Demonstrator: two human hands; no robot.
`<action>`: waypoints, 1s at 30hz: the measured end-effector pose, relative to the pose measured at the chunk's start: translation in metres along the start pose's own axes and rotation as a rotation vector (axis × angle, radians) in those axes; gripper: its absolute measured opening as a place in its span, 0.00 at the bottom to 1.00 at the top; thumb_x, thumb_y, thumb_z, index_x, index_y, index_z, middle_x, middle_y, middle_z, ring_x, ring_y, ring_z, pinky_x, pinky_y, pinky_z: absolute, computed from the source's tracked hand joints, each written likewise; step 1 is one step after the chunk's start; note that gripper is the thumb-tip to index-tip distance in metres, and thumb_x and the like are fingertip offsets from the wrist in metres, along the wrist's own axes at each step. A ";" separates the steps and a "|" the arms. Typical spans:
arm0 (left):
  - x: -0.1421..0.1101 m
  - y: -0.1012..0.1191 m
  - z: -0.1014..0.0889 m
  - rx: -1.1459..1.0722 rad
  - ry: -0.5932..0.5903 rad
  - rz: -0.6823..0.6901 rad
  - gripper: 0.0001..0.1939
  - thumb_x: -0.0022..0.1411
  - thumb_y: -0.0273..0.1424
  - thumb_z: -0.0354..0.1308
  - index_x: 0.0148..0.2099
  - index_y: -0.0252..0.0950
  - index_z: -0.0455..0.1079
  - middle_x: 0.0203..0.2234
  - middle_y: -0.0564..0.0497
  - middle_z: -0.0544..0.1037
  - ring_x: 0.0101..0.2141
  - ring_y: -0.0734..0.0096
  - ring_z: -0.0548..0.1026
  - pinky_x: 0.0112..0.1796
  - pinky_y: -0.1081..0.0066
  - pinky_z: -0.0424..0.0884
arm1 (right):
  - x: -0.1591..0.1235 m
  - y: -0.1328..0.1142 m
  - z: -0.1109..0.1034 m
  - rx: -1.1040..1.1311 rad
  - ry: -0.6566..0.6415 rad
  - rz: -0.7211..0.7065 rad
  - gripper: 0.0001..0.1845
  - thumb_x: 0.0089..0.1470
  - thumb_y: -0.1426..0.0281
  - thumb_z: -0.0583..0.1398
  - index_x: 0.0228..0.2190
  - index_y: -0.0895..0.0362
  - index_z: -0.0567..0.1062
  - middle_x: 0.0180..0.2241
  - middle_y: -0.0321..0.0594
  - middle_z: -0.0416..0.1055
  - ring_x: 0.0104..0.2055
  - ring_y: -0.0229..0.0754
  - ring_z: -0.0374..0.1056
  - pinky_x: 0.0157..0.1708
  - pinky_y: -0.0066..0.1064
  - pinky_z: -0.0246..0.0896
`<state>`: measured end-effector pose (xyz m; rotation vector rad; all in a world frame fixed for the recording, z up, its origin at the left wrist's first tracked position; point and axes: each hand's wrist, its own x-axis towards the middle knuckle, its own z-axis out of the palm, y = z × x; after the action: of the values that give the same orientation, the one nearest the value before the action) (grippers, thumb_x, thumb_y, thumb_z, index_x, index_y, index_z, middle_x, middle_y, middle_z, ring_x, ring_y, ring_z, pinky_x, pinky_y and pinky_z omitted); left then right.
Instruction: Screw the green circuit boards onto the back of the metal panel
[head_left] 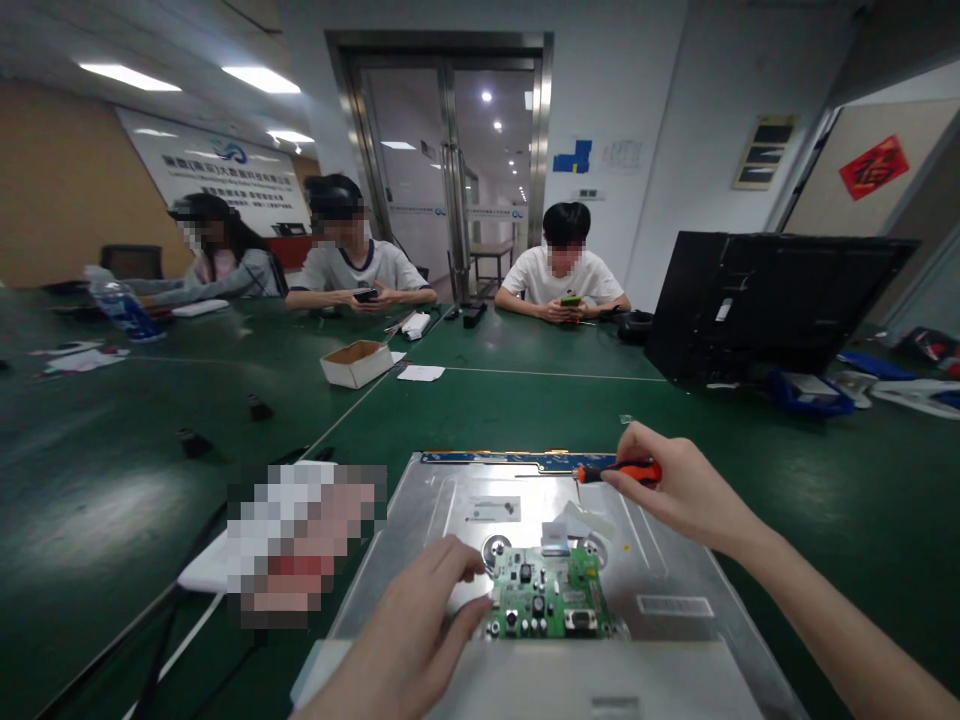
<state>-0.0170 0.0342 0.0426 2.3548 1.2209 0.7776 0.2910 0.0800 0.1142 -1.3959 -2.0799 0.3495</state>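
A metal display panel (435,500) lies flat on the green table in front of me. On its middle sits a green circuit board (551,590) with small components and a connector. My left hand (427,610) is at the board's left edge, thumb and forefinger bent and apart with no object visible between them. Between the fingers of my right hand (667,480) is a screwdriver (619,472) with a red and black handle, its shaft pointing left over the panel. Just beyond the shaft, a narrow blue board (495,459) runs along the panel's far edge.
A black monitor (772,300) stands at the right, with a blue tray (810,393) below it. Farther out are an open cardboard box (356,365) and a water bottle (124,305). Cables (157,640) run along the left. Several people sit across the table (525,410).
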 end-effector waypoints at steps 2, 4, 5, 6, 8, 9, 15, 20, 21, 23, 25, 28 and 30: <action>0.018 -0.007 -0.008 0.038 -0.011 0.021 0.07 0.66 0.28 0.49 0.44 0.39 0.67 0.35 0.48 0.75 0.36 0.62 0.74 0.37 0.67 0.70 | -0.007 0.019 0.010 0.138 -0.019 0.089 0.10 0.58 0.60 0.58 0.30 0.52 0.65 0.26 0.33 0.73 0.27 0.40 0.67 0.28 0.30 0.56; 0.039 -0.013 -0.013 0.085 -0.046 0.009 0.08 0.65 0.27 0.49 0.44 0.38 0.68 0.35 0.48 0.76 0.37 0.61 0.74 0.39 0.66 0.70 | -0.014 0.034 0.019 0.173 -0.017 0.116 0.11 0.59 0.59 0.57 0.31 0.52 0.66 0.28 0.35 0.75 0.30 0.42 0.69 0.32 0.32 0.58; 0.051 -0.015 -0.014 0.113 -0.086 -0.010 0.09 0.65 0.27 0.49 0.45 0.38 0.69 0.36 0.47 0.76 0.38 0.61 0.74 0.40 0.65 0.69 | -0.017 0.040 0.022 0.186 -0.008 0.127 0.11 0.59 0.59 0.57 0.31 0.52 0.66 0.28 0.35 0.75 0.30 0.42 0.69 0.33 0.33 0.59; 0.061 -0.017 -0.014 0.137 -0.128 -0.028 0.10 0.64 0.27 0.50 0.46 0.37 0.69 0.37 0.47 0.76 0.39 0.60 0.74 0.41 0.64 0.69 | -0.020 0.046 0.026 0.200 0.000 0.139 0.11 0.59 0.58 0.56 0.32 0.52 0.66 0.29 0.36 0.75 0.30 0.42 0.69 0.32 0.33 0.59; 0.079 -0.020 -0.010 0.146 -0.164 -0.026 0.10 0.61 0.27 0.53 0.45 0.37 0.70 0.39 0.46 0.77 0.40 0.60 0.74 0.42 0.65 0.69 | -0.024 0.054 0.031 0.231 0.021 0.159 0.12 0.59 0.57 0.56 0.32 0.52 0.66 0.27 0.35 0.74 0.29 0.42 0.68 0.30 0.32 0.59; 0.086 -0.021 -0.007 0.149 -0.181 -0.023 0.10 0.61 0.27 0.54 0.44 0.37 0.71 0.40 0.46 0.77 0.41 0.60 0.74 0.42 0.65 0.69 | -0.026 0.058 0.033 0.247 0.030 0.169 0.13 0.60 0.56 0.55 0.32 0.52 0.65 0.27 0.35 0.74 0.28 0.41 0.67 0.29 0.31 0.59; 0.102 -0.028 0.009 0.147 -0.273 -0.014 0.06 0.57 0.26 0.56 0.37 0.36 0.72 0.34 0.48 0.77 0.36 0.62 0.74 0.38 0.69 0.68 | -0.034 0.066 0.040 0.307 0.051 0.198 0.14 0.60 0.55 0.55 0.35 0.53 0.65 0.28 0.37 0.76 0.28 0.41 0.68 0.29 0.31 0.60; 0.103 -0.031 0.013 0.139 -0.292 -0.009 0.05 0.58 0.24 0.54 0.34 0.36 0.71 0.31 0.49 0.77 0.33 0.65 0.74 0.37 0.70 0.67 | -0.040 0.053 0.039 0.309 0.050 0.184 0.13 0.59 0.57 0.57 0.36 0.53 0.68 0.31 0.39 0.77 0.34 0.44 0.71 0.33 0.32 0.61; 0.103 -0.031 0.014 0.138 -0.286 -0.008 0.06 0.58 0.24 0.54 0.34 0.36 0.71 0.31 0.49 0.77 0.33 0.65 0.74 0.37 0.70 0.67 | -0.041 0.050 0.039 0.309 0.049 0.180 0.12 0.59 0.57 0.57 0.35 0.53 0.69 0.30 0.38 0.76 0.33 0.44 0.71 0.33 0.32 0.61; 0.103 -0.030 0.015 0.139 -0.268 -0.006 0.06 0.59 0.23 0.53 0.34 0.36 0.71 0.31 0.49 0.77 0.33 0.65 0.73 0.37 0.70 0.67 | -0.042 0.046 0.037 0.311 0.046 0.172 0.12 0.59 0.57 0.57 0.35 0.53 0.69 0.30 0.38 0.76 0.33 0.43 0.71 0.33 0.33 0.61; 0.103 -0.029 0.015 0.140 -0.243 -0.006 0.07 0.59 0.23 0.51 0.34 0.35 0.70 0.32 0.48 0.77 0.34 0.64 0.73 0.37 0.69 0.67 | -0.042 0.044 0.036 0.316 0.042 0.163 0.12 0.59 0.57 0.58 0.35 0.54 0.69 0.29 0.38 0.76 0.32 0.44 0.71 0.32 0.34 0.62; 0.103 -0.028 0.015 0.135 -0.208 -0.008 0.07 0.60 0.22 0.50 0.35 0.35 0.69 0.32 0.48 0.76 0.34 0.64 0.73 0.37 0.69 0.67 | -0.043 0.045 0.036 0.337 0.050 0.158 0.12 0.59 0.58 0.59 0.35 0.54 0.70 0.30 0.39 0.76 0.33 0.45 0.72 0.32 0.34 0.63; 0.103 -0.025 0.013 0.126 -0.191 -0.008 0.06 0.61 0.23 0.51 0.36 0.35 0.68 0.31 0.48 0.75 0.34 0.63 0.72 0.37 0.68 0.67 | -0.043 0.047 0.037 0.368 0.083 0.164 0.12 0.58 0.58 0.60 0.35 0.54 0.70 0.30 0.38 0.76 0.33 0.45 0.72 0.32 0.34 0.64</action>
<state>0.0240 0.1332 0.0494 2.4566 1.2287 0.4726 0.3145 0.0645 0.0464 -1.3313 -1.7304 0.6915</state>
